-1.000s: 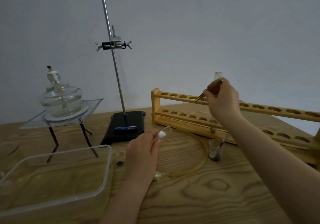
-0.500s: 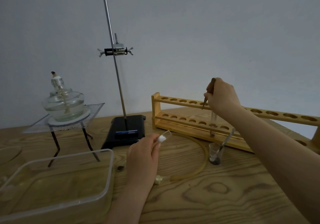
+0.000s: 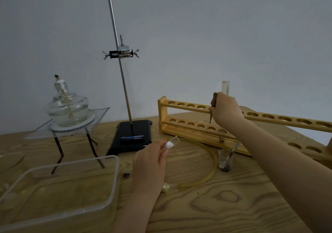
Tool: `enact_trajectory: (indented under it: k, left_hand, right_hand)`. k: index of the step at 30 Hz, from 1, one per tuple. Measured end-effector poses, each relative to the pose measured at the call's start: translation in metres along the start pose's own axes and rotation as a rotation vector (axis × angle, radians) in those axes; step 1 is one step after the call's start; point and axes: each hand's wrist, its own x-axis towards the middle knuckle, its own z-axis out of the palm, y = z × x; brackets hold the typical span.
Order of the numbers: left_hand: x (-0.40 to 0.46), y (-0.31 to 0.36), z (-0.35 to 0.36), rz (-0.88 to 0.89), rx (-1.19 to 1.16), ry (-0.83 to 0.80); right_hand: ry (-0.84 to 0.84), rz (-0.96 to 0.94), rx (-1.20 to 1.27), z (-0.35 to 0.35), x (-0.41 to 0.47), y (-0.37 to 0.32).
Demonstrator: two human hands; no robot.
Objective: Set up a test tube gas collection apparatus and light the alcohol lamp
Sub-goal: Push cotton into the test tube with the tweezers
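Right hand [image 3: 227, 109] is up at the wooden test tube rack [image 3: 188, 124], fingers closed around a test tube [image 3: 225, 88] whose open mouth pokes out above the knuckles, upright over the rack's top rail. The same hand also pinches dark tweezers [image 3: 213, 106], tips pointing down in front of the rail. Left hand [image 3: 150, 162] sits nearer, centre of the table [image 3: 233, 205], thumb and fingers pinching a short glass tube [image 3: 172, 141] with a white cotton wad [image 3: 169, 145] at the fingertips. A yellowish rubber hose [image 3: 210, 162] curves across the wood between the hands, its stopper end [image 3: 166, 187] lying by the left wrist. Small beaker [image 3: 225, 161] with dark powder and a spatula stands just near the rack. Far left, the alcohol lamp [image 3: 67, 106] rests unlit on wire gauze [image 3: 75, 128] over a tripod. Retort stand [image 3: 131, 137] in the middle, clamp [image 3: 120, 53] high on its rod. Clear plastic trough [image 3: 59, 189] near left.
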Motion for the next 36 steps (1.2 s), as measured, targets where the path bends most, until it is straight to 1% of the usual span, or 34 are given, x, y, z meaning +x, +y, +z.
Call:
enact_trajectory:
  k: [7,16,22,25,28,30,32,33,36]
  left_hand:
    - [0.000,0.001,-0.001,0.000,-0.004,-0.005]
    - [-0.001,0.000,-0.001,-0.004,-0.010,-0.013]
    - [-0.001,-0.003,0.000,-0.014,-0.004,-0.015]
    - [-0.001,-0.003,-0.001,-0.010,0.001,-0.017]
    - [-0.002,-0.004,-0.002,0.002,-0.010,-0.005]
    - [-0.002,-0.005,-0.003,0.001,-0.011,0.000]
    - [-0.002,-0.006,-0.004,-0.001,-0.018,0.008]
    - [-0.002,-0.006,-0.004,0.002,-0.024,0.013]
    - [-0.002,-0.005,-0.005,0.007,-0.065,0.028]
  right_hand:
    - [-0.009,0.008,-0.035,0.000,0.002,0.000]
    - [0.010,-0.018,-0.018,0.002,0.001,0.003]
    - [0.047,-0.039,0.074,0.001,-0.010,0.002]
    - [0.094,-0.040,0.097,-0.002,-0.020,0.001]
    - [0.134,-0.070,0.120,-0.007,-0.031,-0.001]
    - [0.126,-0.098,0.137,-0.007,-0.039,-0.003]
    - [0.061,-0.137,0.140,-0.005,-0.048,-0.007]
    - [-0.004,-0.168,0.132,-0.003,-0.054,-0.009]
    - [-0.319,-0.298,0.076,0.006,-0.076,-0.019]
